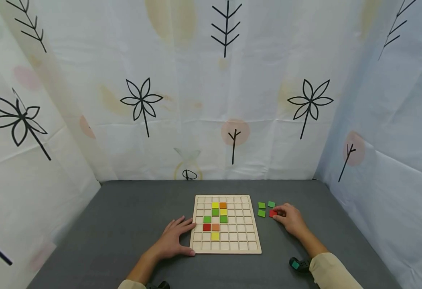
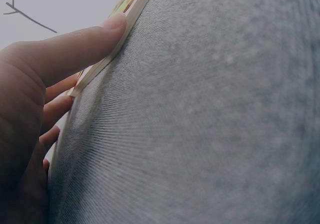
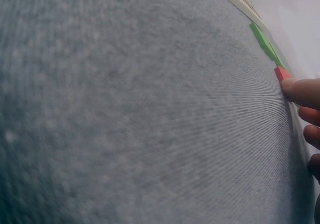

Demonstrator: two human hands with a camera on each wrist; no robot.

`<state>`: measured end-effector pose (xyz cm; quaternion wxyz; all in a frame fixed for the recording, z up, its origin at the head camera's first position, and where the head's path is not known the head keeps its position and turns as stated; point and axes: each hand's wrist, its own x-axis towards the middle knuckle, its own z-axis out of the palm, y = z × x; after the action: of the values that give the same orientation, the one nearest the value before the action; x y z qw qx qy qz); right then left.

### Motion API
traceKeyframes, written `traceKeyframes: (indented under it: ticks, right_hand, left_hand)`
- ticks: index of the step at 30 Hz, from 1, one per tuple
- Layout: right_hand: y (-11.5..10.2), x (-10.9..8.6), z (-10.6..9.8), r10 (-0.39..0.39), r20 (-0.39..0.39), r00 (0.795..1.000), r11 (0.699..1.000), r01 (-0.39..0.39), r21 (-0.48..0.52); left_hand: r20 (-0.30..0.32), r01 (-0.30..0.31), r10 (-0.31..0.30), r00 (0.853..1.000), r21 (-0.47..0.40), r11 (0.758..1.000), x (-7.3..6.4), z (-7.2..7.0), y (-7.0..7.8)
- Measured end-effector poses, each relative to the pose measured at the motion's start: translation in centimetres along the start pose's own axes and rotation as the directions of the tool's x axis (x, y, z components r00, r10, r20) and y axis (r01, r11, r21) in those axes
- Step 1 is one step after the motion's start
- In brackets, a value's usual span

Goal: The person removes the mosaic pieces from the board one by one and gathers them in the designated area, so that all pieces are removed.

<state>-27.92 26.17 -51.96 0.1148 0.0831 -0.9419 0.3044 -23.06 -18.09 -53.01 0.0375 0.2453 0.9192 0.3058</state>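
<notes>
A pale wooden grid board [image 1: 243, 237] lies on the grey table, with red, orange, yellow and green square tiles in several of its cells. My left hand [image 1: 173, 240] spans the board's left side, thumb at the near corner and straight fingers along the edge. In the left wrist view the thumb [image 2: 95, 39] lies against the board's rim [image 2: 135, 17]. Right of the board, my right hand [image 1: 291, 220] pinches a red tile [image 1: 271, 214] between thumb and fingers. The right wrist view shows the thumb on the red tile [image 3: 281, 74], low over the cloth.
Three loose green tiles, one at the upper left [image 1: 261, 205], one below it [image 1: 261, 213] and one beside the red tile [image 1: 271, 204], lie right of the board. A dark strapped device [image 1: 299, 264] sits by the right wrist. Patterned white curtains [image 1: 261, 152] surround the table [image 1: 142, 200].
</notes>
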Motion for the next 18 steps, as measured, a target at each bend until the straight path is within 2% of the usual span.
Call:
traceKeyframes:
  ticks: [7, 18]
  right_hand:
    - [0.16, 0.13, -0.16, -0.015, 0.03, 0.999, 1.0, 0.015, -0.004]
    - [0.29, 0.44, -0.15, -0.054, 0.015, 0.998, 0.998, 0.054, 0.025]
  left_hand:
    - [0.004, 0.004, -0.004, 1.0, 0.004, 1.0, 0.04, -0.05, 0.02]
    - [0.006, 0.003, -0.003, 1.0, 0.002, 1.0, 0.0, -0.14, 0.12]
